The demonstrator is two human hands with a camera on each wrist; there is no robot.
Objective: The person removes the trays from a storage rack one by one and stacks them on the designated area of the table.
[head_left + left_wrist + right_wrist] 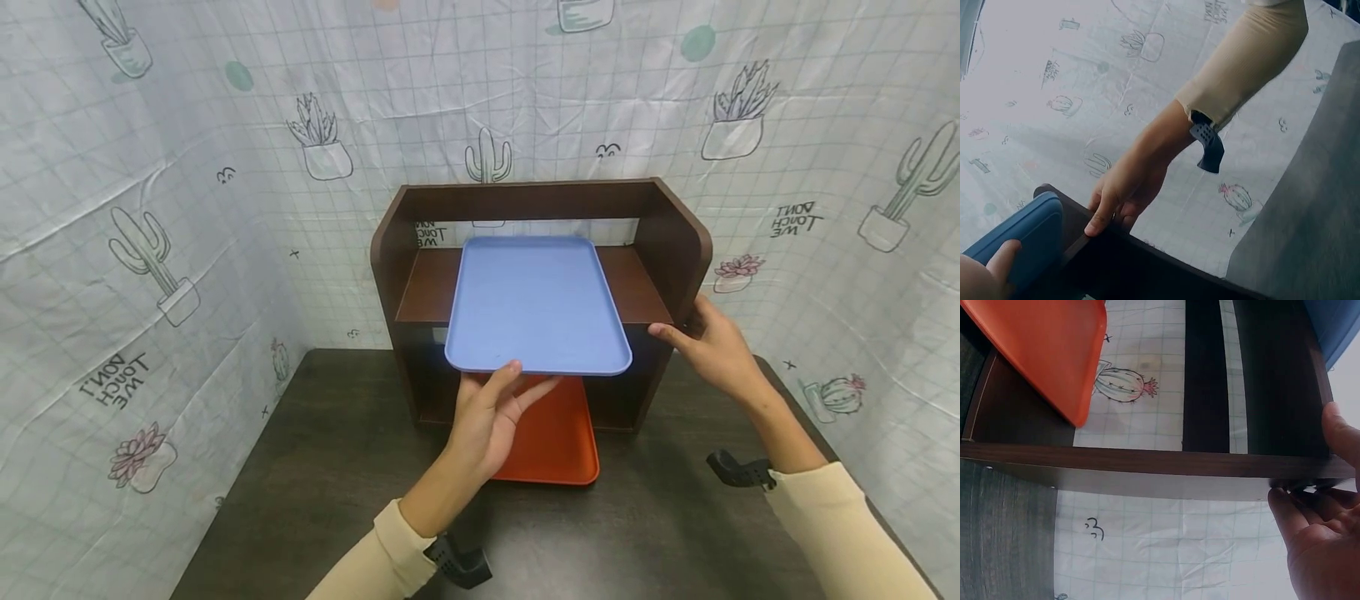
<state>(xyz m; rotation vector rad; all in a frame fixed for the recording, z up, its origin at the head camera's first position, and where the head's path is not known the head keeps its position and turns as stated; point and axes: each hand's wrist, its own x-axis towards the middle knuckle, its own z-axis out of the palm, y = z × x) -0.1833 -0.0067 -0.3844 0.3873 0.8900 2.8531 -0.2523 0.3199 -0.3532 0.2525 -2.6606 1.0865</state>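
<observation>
A blue tray slopes across the upper level of a dark brown two-tier shelf, its near end jutting out past the front. My left hand holds that near edge, thumb at the rim and the other fingers underneath. At the shelf's right side panel, my right hand grips the front edge, thumb on the front and fingertips round the outer face, as the right wrist view also shows. Below, an orange-red tray lies in the lower level and sticks out forward, partly hidden by my left hand.
The shelf stands on a dark wood-grain table. White cloth printed with cacti hangs behind it and along both sides. Each forearm wears a black wrist strap mount.
</observation>
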